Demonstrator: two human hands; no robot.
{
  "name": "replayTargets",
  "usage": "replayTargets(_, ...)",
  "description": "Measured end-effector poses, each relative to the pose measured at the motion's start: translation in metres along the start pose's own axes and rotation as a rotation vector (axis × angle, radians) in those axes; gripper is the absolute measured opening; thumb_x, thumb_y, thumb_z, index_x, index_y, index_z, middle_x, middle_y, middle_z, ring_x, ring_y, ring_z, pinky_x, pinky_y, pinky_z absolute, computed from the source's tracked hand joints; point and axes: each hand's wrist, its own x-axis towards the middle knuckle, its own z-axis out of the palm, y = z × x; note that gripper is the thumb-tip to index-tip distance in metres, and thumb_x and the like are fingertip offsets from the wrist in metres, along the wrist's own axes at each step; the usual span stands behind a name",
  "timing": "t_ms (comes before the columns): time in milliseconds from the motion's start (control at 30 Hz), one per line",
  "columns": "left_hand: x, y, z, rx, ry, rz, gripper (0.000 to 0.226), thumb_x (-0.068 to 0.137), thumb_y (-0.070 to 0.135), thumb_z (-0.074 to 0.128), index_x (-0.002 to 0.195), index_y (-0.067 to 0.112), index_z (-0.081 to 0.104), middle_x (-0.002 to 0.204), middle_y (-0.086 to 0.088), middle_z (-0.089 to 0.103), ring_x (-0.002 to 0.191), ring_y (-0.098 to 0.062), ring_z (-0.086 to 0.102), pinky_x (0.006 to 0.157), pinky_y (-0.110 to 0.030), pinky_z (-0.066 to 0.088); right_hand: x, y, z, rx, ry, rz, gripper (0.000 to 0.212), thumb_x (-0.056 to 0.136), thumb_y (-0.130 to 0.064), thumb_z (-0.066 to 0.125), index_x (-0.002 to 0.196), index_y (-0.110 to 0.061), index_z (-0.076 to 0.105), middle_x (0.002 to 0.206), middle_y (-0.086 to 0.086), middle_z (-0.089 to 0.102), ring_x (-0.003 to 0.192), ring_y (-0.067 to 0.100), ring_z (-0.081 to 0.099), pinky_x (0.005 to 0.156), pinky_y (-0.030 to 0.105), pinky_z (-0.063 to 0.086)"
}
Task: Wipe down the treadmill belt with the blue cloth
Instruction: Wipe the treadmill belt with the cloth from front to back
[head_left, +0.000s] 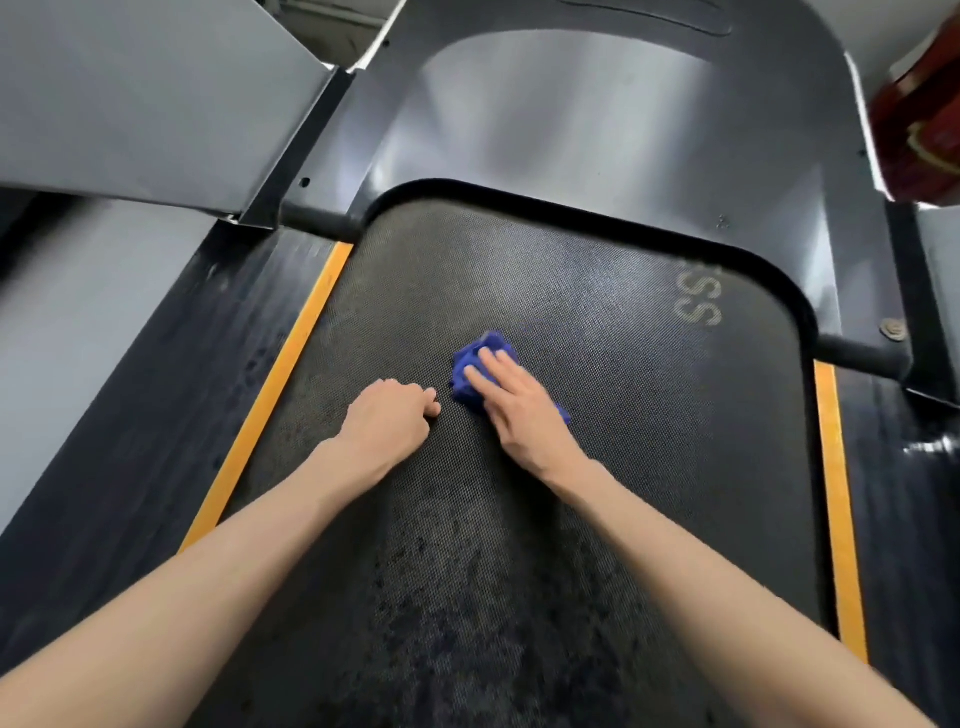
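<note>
The crumpled blue cloth (480, 358) is pressed onto the treadmill belt (623, 415) by the right hand (519, 410), whose grip is wide, the fingers laid straight over the cloth. The cloth is found midway between the belt's side edges, nearer its far end, short of the grey motor cover (571, 130). The left hand (387, 426) is rested on the belt just beside the cloth, its grip narrow, fingers curled on nothing. An orange stripe (291, 374) is seen along each side edge.
</note>
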Motion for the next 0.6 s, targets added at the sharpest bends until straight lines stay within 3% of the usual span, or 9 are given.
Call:
replayTargets(100, 0.003, 0.003, 0.002, -0.056, -0.002, -0.092, 0.038, 0.092, 0.012, 0.042, 0.123, 0.023, 0.06, 0.13, 0.002, 0.056, 0.123, -0.023, 0.047, 0.097, -0.032, 0.039, -0.012, 0.038, -0.017, -0.125, -0.117, -0.151, 0.047, 0.088, -0.017, 0.036, 0.132, -0.01, 0.05, 0.141, 0.014, 0.044, 0.131, 0.027, 0.039, 0.11, 0.034, 0.025)
replayTargets(133, 0.004, 0.001, 0.005, -0.078, -0.027, -0.101, 0.04, 0.09, 0.011, 0.042, 0.124, 0.025, 0.059, 0.132, 0.004, 0.054, 0.125, -0.021, 0.045, 0.098, -0.032, 0.039, -0.018, 0.062, -0.028, -0.134, -0.091, -0.049, 0.049, 0.087, -0.015, 0.04, 0.135, -0.011, 0.047, 0.143, 0.014, 0.041, 0.133, 0.029, 0.036, 0.111, 0.035, 0.024)
replayTargets(233, 0.003, -0.003, 0.01, -0.069, -0.115, -0.086, 0.05, 0.084, 0.008, 0.045, 0.131, 0.025, 0.052, 0.137, 0.002, 0.049, 0.127, -0.019, 0.042, 0.102, -0.032, 0.037, -0.031, 0.127, -0.069, -0.15, 0.048, 0.501, 0.066, 0.083, 0.0, 0.056, 0.143, -0.008, 0.03, 0.153, 0.018, 0.018, 0.141, 0.034, 0.017, 0.116, 0.037, 0.012)
replayTargets(300, 0.002, -0.004, 0.01, -0.031, -0.154, -0.048, 0.055, 0.083, 0.009, 0.046, 0.136, 0.02, 0.044, 0.137, -0.001, 0.047, 0.128, -0.02, 0.039, 0.102, -0.033, 0.037, -0.016, 0.136, -0.076, -0.127, 0.128, 0.801, 0.063, 0.087, 0.0, 0.049, 0.145, -0.005, 0.025, 0.154, 0.02, 0.011, 0.142, 0.036, 0.01, 0.115, 0.04, 0.008)
replayTargets(367, 0.002, -0.004, 0.01, 0.003, -0.17, -0.028, 0.058, 0.083, 0.011, 0.046, 0.14, 0.021, 0.039, 0.139, -0.002, 0.045, 0.13, -0.02, 0.037, 0.105, -0.035, 0.038, 0.012, 0.109, -0.062, -0.114, 0.185, 0.903, 0.055, 0.089, -0.002, 0.041, 0.142, -0.002, 0.028, 0.152, 0.022, 0.014, 0.14, 0.038, 0.013, 0.112, 0.038, 0.009)
replayTargets(433, 0.005, -0.002, 0.009, 0.025, -0.162, -0.042, 0.058, 0.084, 0.012, 0.045, 0.14, 0.024, 0.04, 0.14, -0.002, 0.045, 0.131, -0.021, 0.037, 0.105, -0.038, 0.038, 0.035, 0.064, -0.029, -0.084, 0.193, 0.683, 0.051, 0.084, -0.003, 0.037, 0.134, 0.002, 0.042, 0.146, 0.026, 0.029, 0.135, 0.042, 0.027, 0.111, 0.042, 0.022)
replayTargets(500, 0.003, 0.002, 0.008, 0.022, -0.141, -0.062, 0.052, 0.084, 0.012, 0.045, 0.134, 0.023, 0.047, 0.136, -0.004, 0.049, 0.127, -0.022, 0.042, 0.102, -0.039, 0.041, 0.038, 0.013, 0.011, -0.042, 0.093, 0.308, 0.053, 0.075, -0.003, 0.041, 0.126, 0.0, 0.053, 0.137, 0.026, 0.044, 0.126, 0.045, 0.042, 0.103, 0.049, 0.038)
replayTargets(600, 0.002, 0.004, 0.01, 0.032, -0.098, -0.067, 0.045, 0.084, 0.013, 0.043, 0.127, 0.022, 0.053, 0.127, -0.006, 0.055, 0.119, -0.025, 0.049, 0.098, -0.039, 0.043, 0.032, -0.009, 0.013, -0.048, -0.139, -0.16, 0.054, 0.075, -0.001, 0.048, 0.129, -0.004, 0.052, 0.138, 0.021, 0.045, 0.127, 0.038, 0.044, 0.109, 0.042, 0.033)
